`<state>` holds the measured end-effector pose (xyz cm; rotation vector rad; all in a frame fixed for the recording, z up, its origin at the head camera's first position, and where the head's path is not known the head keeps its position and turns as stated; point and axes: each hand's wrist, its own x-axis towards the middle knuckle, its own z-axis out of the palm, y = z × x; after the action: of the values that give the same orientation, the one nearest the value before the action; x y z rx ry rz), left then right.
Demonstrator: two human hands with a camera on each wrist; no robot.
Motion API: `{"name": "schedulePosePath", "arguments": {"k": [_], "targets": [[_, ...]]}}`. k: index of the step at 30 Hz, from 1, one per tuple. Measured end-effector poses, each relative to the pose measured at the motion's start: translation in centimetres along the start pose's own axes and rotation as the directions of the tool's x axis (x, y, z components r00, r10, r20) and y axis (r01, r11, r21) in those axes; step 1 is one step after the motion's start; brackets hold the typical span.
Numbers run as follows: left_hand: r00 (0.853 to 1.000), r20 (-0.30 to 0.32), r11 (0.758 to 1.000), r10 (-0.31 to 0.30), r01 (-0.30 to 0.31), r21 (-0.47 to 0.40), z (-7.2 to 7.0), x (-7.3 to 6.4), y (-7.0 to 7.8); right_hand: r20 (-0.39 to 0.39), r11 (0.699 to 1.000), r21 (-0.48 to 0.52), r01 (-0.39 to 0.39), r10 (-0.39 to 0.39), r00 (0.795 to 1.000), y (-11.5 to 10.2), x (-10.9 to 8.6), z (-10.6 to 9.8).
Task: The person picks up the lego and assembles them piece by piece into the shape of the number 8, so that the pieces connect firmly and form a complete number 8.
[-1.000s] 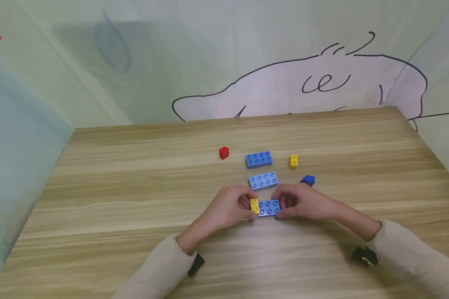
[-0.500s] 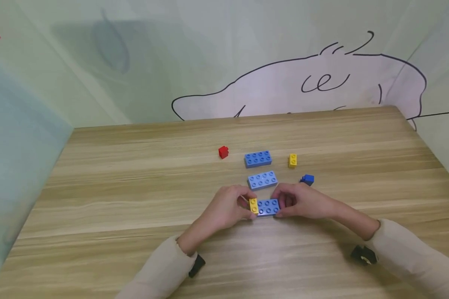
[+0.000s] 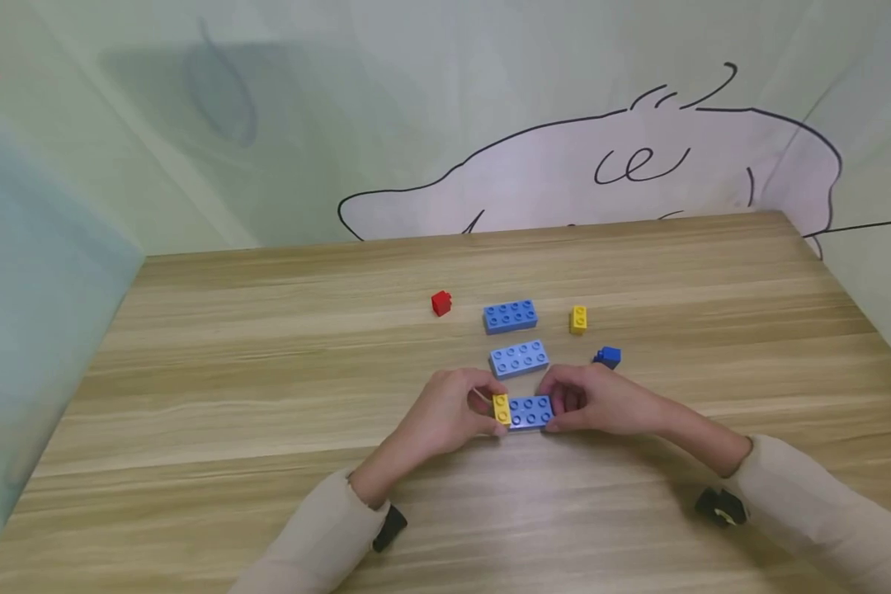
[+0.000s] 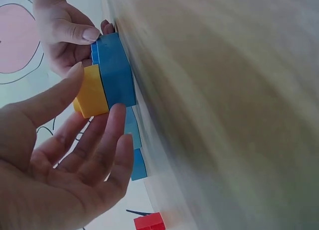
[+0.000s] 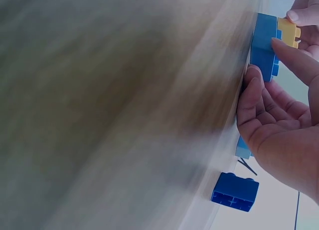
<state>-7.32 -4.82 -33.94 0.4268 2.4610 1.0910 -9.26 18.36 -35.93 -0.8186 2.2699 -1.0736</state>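
Dark-blue brick (image 3: 610, 356) partly hidden behind right hand (image 3: 597, 399) | left hand (image 3: 451, 414) opposite, fingers pinching yellow two-stud brick (image 3: 501, 409) | right fingers clamping mid-blue brick (image 3: 530, 412)

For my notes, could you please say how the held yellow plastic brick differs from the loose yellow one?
The held yellow plastic brick sits on a blue rectangular plastic brick; the loose yellow plastic brick rests on the wood-grain table. The left hand grips the held brick; the loose brick stands untouched. Both show two studs on top.
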Motion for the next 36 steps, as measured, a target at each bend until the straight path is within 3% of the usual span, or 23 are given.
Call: {"name": "schedulePosePath", "arguments": {"k": [12,23,27,36], "targets": [[0.999,-0.026,1.000,-0.025,0.025,-0.014,0.0,-0.1,-0.1,-0.005,1.000,0.004,0.013,-0.013,1.000,-0.2,-0.7,-0.6],[0.999,-0.023,1.000,-0.029,0.029,-0.006,-0.1,-0.3,0.0,-0.173,0.986,-0.156,-0.051,0.024,0.985,-1.7,-2.5,-5.0],[0.999,-0.024,0.999,-0.033,0.032,-0.005,-0.2,-0.3,0.0,-0.208,0.969,-0.239,-0.060,0.010,0.978,-1.3,-2.8,-5.8],[0.999,-0.022,0.999,-0.035,0.035,-0.012,-0.1,-0.1,-0.1,-0.248,0.956,-0.274,-0.109,0.040,0.968,0.7,-2.7,-6.1]]}}
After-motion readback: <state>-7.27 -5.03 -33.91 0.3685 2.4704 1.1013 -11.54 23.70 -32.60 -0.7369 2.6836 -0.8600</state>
